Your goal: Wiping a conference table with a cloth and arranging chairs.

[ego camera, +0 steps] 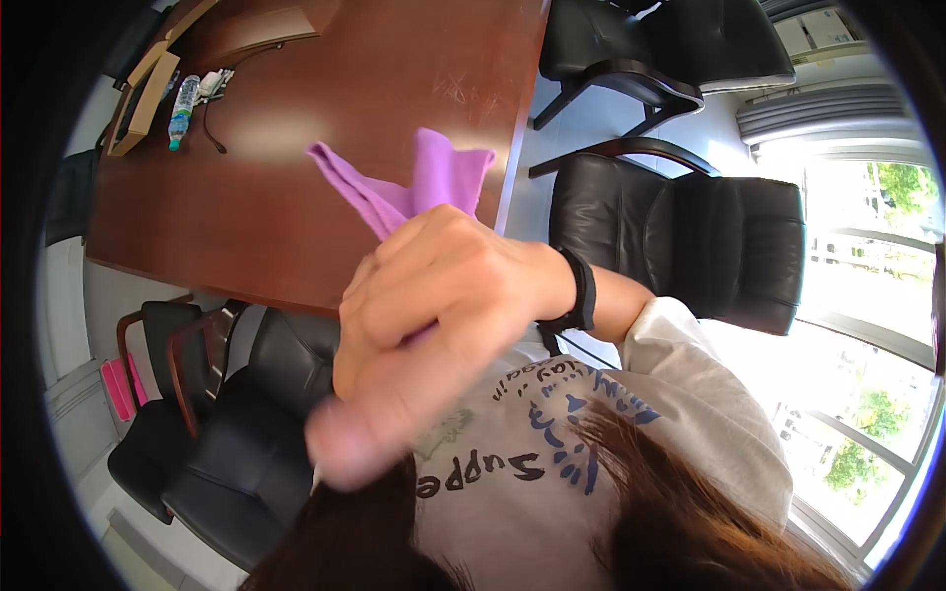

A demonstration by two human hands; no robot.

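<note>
My right hand (436,295), wearing a black wristband (580,288), is raised close to the camera. It is closed on a purple cloth (443,173), whose two folded ends stick out beyond the knuckles. A small bit of purple also shows between the fingers. The thumb points down and to the left in the picture and is blurred. Behind the cloth lies the reddish-brown wooden table (295,199); whether the cloth touches it cannot be told. My left hand is not in view.
On the table's far left stand a plastic water bottle (183,111), white cables (214,83) and an open cardboard box (148,103). Black leather chairs are at the right (676,236) and lower left (244,421). Large windows (872,295) line the right side.
</note>
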